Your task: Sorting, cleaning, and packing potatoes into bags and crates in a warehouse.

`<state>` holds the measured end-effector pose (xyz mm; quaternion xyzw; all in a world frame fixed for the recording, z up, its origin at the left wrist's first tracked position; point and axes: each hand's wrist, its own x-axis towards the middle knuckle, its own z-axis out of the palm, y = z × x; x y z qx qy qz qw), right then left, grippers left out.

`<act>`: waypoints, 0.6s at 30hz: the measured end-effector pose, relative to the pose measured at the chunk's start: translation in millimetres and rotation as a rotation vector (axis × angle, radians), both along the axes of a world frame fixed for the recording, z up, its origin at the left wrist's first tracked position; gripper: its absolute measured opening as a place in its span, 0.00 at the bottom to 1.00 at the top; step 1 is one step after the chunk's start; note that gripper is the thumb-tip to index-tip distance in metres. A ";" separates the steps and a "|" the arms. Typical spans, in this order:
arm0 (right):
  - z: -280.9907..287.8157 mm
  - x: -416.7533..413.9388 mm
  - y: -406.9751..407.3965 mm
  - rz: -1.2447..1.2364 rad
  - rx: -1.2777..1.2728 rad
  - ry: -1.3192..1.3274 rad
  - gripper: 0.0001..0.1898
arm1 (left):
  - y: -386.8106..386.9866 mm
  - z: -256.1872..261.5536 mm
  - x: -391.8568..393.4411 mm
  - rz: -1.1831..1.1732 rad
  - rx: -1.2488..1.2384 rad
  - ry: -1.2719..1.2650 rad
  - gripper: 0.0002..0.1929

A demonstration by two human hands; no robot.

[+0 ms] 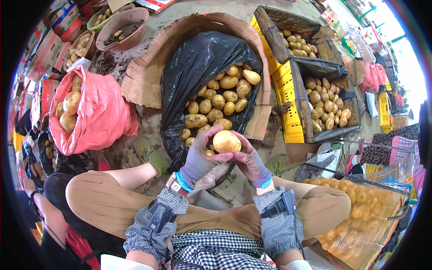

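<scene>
Between my two gloved hands sits one large pale-yellow potato [226, 141]. My left hand [201, 157], in a grey-purple work glove, grips its left side with thumb and fingers. Against its right side and lower edge press the thumb and fingers of my right hand [250, 162]. Just beyond is a heap of potatoes [217, 101] on black plastic sheeting [192, 64]. A torn cardboard box wall [145, 74] curves around the sheeting.
To the left stands a pink sack [104, 114] holding large potatoes. Two yellow crates [290, 101] of smaller potatoes are at the right. A mesh bag [357, 219] full of potatoes lies by my right knee. Beyond are a soil-filled tub [123, 28] and other people's legs [50, 216].
</scene>
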<state>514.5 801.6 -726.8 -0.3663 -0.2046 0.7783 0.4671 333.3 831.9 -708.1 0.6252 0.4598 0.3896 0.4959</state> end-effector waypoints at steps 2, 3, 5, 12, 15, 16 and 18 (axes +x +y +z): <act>0.9 -1.6 -0.8 -0.036 -0.078 0.171 0.35 | 2.4 -1.7 -3.6 -0.038 -0.022 -0.025 0.37; 3.0 -2.8 -0.1 -0.038 -0.079 0.174 0.35 | 3.7 -2.4 -4.9 -0.074 -0.043 -0.052 0.37; 10.7 -4.2 3.5 -0.103 0.015 -0.032 0.35 | 3.9 -1.3 -4.1 -0.072 -0.159 -0.171 0.37; 23.4 -2.8 9.2 -0.091 0.110 -0.369 0.37 | 5.5 -14.9 -4.3 -0.118 -0.393 -0.444 0.37; 14.8 -1.3 9.8 -0.087 0.113 -0.293 0.37 | 8.9 -17.1 -7.6 -0.124 -0.331 -0.327 0.35; 12.5 -0.8 7.9 -0.089 0.109 -0.291 0.37 | 8.8 -19.0 -8.6 -0.125 -0.335 -0.325 0.35; 12.1 -3.4 4.1 -0.032 -0.001 -0.111 0.34 | 8.0 -20.4 -11.6 -0.149 -0.337 -0.313 0.30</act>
